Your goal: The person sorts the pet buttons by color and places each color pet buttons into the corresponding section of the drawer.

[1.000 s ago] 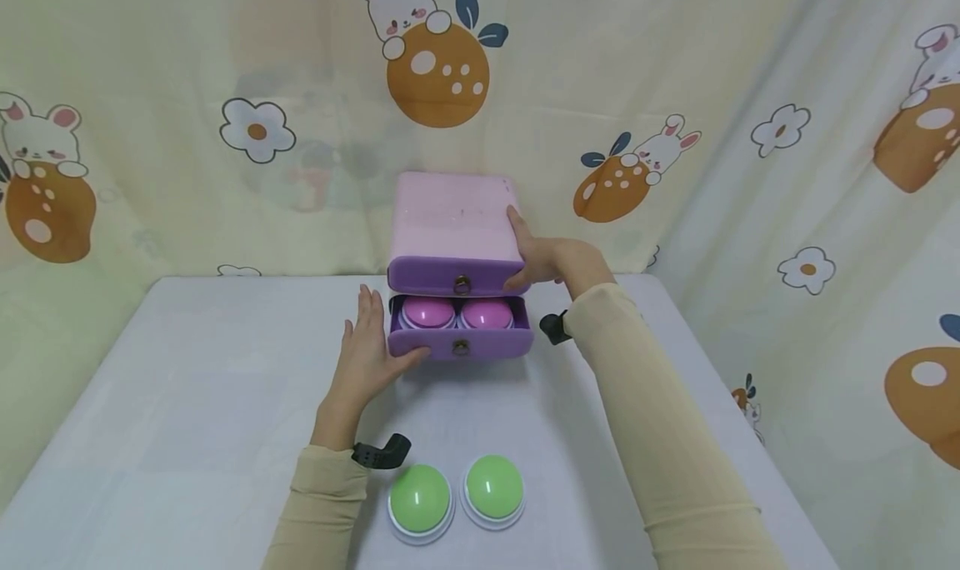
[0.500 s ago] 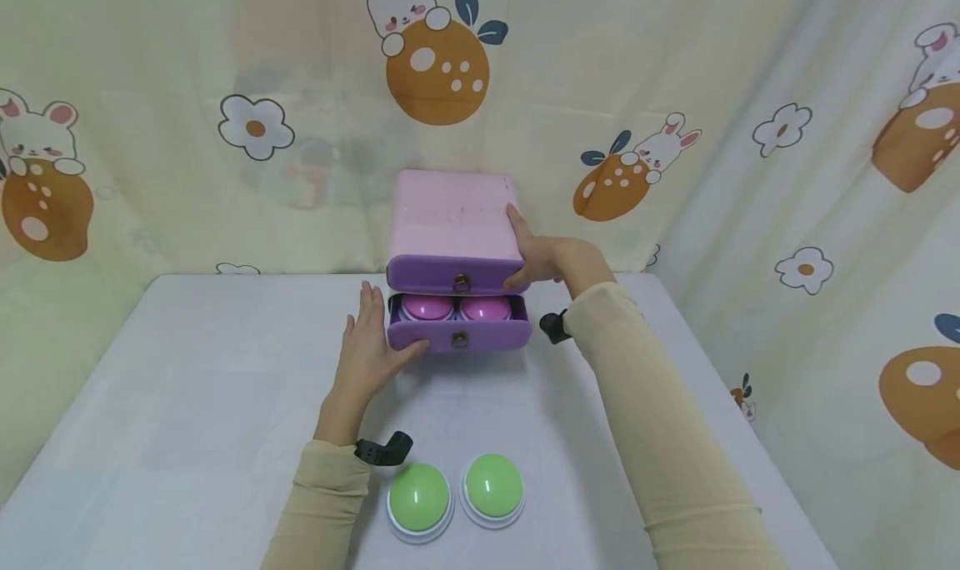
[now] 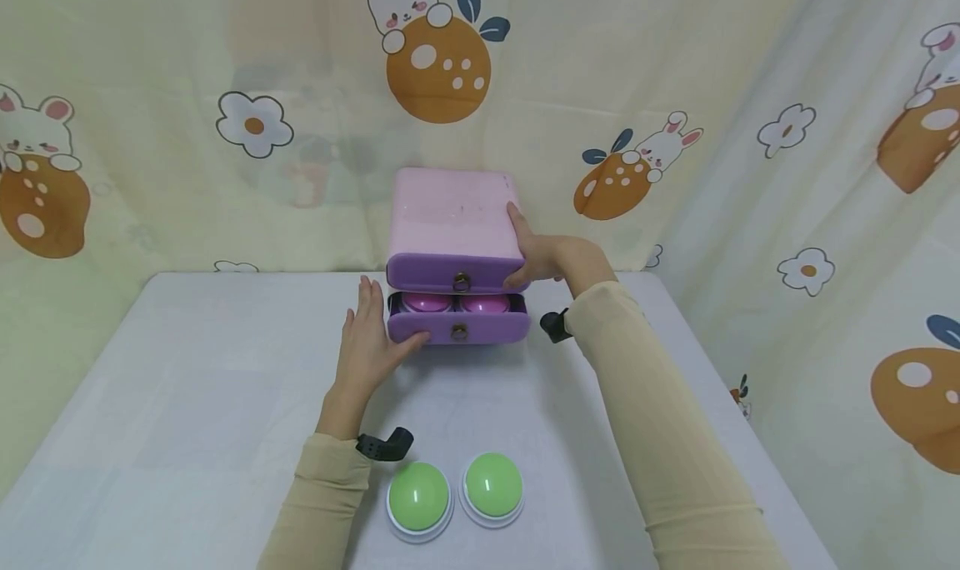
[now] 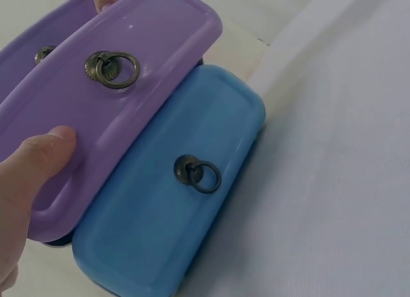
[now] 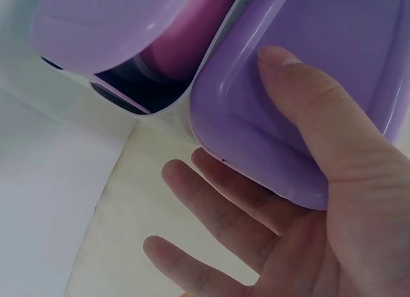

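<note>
A small drawer cabinet with a pink top stands at the table's far edge. Its upper purple drawer is closed. Below, a second purple drawer is pulled partly out, with two pink domed buttons on white bases inside, mostly hidden by its front. My left hand presses its thumb on the lower purple drawer's front, fingers extended along the cabinet's left side. On the right side, my right hand rests at the cabinet's corner, thumb on the upper drawer's front, other fingers extended.
A blue drawer with a ring pull lies under the purple ones in the left wrist view. Two green domed buttons on white bases sit near the front of the white table. A patterned curtain hangs behind.
The lower purple drawer has slid inward, away from me, with my left thumb on its front, and less of the pink buttons shows. My right hand has stayed at the cabinet's corner.
</note>
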`<state>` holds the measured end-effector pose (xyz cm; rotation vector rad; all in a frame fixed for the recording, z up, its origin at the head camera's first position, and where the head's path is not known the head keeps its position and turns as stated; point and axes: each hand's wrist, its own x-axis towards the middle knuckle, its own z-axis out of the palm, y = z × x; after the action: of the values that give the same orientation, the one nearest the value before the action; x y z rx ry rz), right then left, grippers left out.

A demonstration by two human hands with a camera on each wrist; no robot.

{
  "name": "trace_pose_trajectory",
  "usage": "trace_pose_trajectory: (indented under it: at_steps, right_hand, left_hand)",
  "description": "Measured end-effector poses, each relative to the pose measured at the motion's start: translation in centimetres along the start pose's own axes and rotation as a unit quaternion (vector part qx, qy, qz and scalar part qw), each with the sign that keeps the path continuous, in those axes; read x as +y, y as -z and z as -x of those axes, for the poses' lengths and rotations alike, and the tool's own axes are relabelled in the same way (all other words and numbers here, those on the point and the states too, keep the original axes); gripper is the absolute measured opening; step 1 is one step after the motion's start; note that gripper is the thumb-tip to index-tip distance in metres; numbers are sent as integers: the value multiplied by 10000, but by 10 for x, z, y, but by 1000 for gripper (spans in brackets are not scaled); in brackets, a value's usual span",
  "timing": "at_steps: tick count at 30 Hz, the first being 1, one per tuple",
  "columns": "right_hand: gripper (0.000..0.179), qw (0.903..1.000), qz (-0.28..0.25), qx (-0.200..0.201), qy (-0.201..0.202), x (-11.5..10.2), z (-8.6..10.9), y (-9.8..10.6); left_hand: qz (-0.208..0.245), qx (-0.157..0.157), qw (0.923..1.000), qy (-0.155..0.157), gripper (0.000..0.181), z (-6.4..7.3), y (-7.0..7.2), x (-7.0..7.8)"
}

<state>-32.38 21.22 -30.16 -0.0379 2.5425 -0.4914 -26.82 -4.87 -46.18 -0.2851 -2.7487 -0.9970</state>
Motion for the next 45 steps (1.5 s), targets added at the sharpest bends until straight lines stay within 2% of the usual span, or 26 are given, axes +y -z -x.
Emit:
trace_pose_trajectory:
  at_steps: [12, 28, 45]
  right_hand:
    - [124, 10000, 29, -21, 20, 0, 2, 1]
    - [125, 10000, 12, -39, 34, 0, 0, 0]
    - [124, 9998, -186, -61, -3, 0, -2, 0]
  left_hand:
    - [-55, -35, 10000, 51, 114, -6, 0, 1]
    - [55, 172, 9998, 3, 113, -12, -3, -1]
    - [50, 216, 9996, 162, 113, -18, -6, -4]
